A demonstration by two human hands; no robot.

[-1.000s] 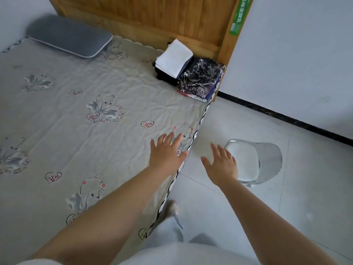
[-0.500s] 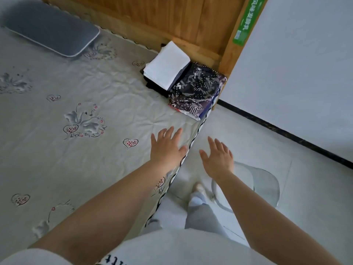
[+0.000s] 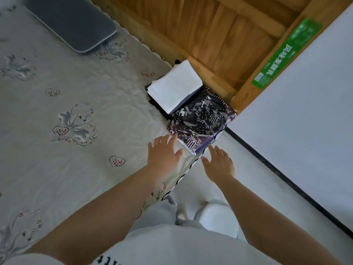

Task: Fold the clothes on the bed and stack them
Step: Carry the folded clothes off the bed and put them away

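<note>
Folded clothes lie in two piles at the corner of the bed [image 3: 57, 159], tight against the wooden headboard [image 3: 219, 35]. The white folded garment [image 3: 174, 87] sits on a dark item right beside the headboard, and the dark patterned folded garment [image 3: 202, 119] lies touching it on the side away from the headboard, at the mattress edge. No loose clothing shows elsewhere on the sheet; a grey pillow [image 3: 76, 22] rests further along the headboard.

The left hand [image 3: 164, 153] is spread flat with straight fingers, holding nothing, its fingertips just beside the near edge of the patterned garment. The right hand [image 3: 219, 163] is likewise spread and empty, beyond the bed's edge over the floor, with fingertips near the same pile's outer corner.

The folding looks finished, so the step in hand is most likely the stacking: both hands flank the patterned pile as if to take it. The next move calls for sliding fingers under both sides and lifting evenly so the folds hold, then setting it squarely on the white pile. The pile overhangs the mattress edge slightly, so a careless tug could spill it to the floor.
</note>
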